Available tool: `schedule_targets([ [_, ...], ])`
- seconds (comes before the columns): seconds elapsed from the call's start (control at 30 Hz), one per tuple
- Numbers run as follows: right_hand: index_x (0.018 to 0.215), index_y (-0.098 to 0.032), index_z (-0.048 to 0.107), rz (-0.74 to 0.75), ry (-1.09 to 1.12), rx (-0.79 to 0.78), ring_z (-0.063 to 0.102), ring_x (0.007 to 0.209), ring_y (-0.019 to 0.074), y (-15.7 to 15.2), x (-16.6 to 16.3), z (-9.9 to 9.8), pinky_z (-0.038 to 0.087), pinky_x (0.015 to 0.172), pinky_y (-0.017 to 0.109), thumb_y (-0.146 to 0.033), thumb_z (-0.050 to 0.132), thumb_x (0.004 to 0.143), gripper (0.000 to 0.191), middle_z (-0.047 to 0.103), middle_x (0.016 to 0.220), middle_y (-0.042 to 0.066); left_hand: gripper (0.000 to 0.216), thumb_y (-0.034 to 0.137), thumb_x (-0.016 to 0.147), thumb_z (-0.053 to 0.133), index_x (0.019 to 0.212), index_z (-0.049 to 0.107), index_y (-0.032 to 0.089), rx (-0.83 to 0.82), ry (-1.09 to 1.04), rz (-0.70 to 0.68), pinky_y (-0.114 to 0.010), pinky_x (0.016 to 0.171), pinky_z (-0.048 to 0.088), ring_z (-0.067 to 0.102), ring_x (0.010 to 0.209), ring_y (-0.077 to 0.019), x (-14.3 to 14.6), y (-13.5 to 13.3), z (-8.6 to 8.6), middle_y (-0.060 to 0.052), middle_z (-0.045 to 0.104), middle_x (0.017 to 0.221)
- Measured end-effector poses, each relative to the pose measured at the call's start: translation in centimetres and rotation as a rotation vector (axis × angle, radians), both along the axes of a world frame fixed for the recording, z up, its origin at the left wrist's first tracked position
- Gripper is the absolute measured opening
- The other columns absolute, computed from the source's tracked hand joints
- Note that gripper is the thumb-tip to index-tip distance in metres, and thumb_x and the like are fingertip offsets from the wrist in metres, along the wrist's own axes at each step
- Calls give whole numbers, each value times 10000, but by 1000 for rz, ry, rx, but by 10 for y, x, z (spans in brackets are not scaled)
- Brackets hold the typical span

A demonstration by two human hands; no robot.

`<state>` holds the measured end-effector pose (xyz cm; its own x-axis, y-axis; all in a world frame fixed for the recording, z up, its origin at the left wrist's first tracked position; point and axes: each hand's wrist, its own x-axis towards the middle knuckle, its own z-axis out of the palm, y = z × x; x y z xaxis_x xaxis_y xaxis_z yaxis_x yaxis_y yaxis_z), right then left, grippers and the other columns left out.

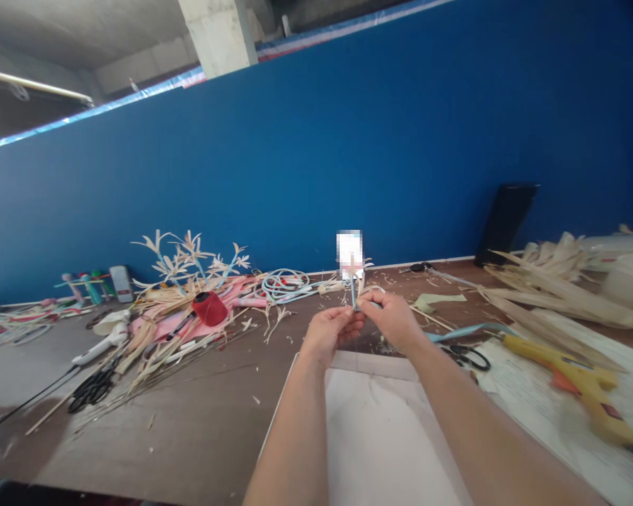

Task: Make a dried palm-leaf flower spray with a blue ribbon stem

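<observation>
My left hand (330, 334) and my right hand (390, 318) meet above the brown table (190, 414), fingers pinched together. Between them they hold a thin light-blue stem (354, 294) standing upright, with pale straw petals at its top. A light-blue ribbon (467, 332) trails from under my right hand toward the right. A white sheet (385, 436) lies on the table below my forearms.
A yellow glue gun (580, 383) and black scissors (469, 357) lie to the right, near dried husks (538, 281). To the left are a red thread spool (209, 308), straw flowers (190, 260), a second pair of black scissors (92, 388) and a white glue gun (103, 344). A blue wall (316, 161) stands behind.
</observation>
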<state>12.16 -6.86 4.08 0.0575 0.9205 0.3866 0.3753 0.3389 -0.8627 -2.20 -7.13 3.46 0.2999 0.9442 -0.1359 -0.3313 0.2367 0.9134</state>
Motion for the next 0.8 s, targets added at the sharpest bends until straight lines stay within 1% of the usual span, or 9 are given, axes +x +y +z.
schedule_targets([
  [0.13, 685, -185, 657, 2, -2, 6, 583, 731, 168, 0, 0, 0, 415, 705, 272, -346, 512, 707, 218, 667, 727, 6, 287, 318, 648, 697, 828, 646, 100, 0, -1, 5, -235, 627, 489, 627, 688, -137, 0, 0, 1, -113, 678, 812],
  [0.33, 686, -199, 653, -1, -61, -17, 588, 741, 164, 0, 0, -2, 411, 703, 264, -345, 515, 727, 205, 677, 739, -1, 282, 314, 585, 730, 749, 648, 99, 63, 72, 109, -206, 585, 456, 584, 596, -97, 5, 2, -3, -65, 662, 691],
  [0.47, 705, -201, 659, 31, -61, -19, 595, 764, 163, 0, 0, -1, 413, 733, 266, -343, 505, 745, 214, 681, 758, 1, 275, 323, 579, 726, 728, 647, 105, 93, 81, 153, -193, 563, 434, 564, 559, -80, 7, 4, -6, -50, 653, 664],
  [0.63, 784, -204, 685, 7, -69, -54, 604, 813, 180, 1, 0, -1, 424, 756, 275, -344, 555, 701, 209, 694, 811, 12, 275, 335, 572, 724, 717, 649, 114, 107, 82, 175, -197, 558, 424, 558, 555, -81, 7, 5, -7, -41, 647, 655],
  [0.8, 794, -205, 690, 25, -61, -54, 608, 797, 178, 0, 0, 0, 428, 745, 272, -352, 561, 689, 222, 695, 811, 4, 258, 330, 584, 711, 713, 647, 116, 110, 87, 183, -203, 548, 425, 551, 548, -86, 7, 5, -7, -39, 643, 646],
])
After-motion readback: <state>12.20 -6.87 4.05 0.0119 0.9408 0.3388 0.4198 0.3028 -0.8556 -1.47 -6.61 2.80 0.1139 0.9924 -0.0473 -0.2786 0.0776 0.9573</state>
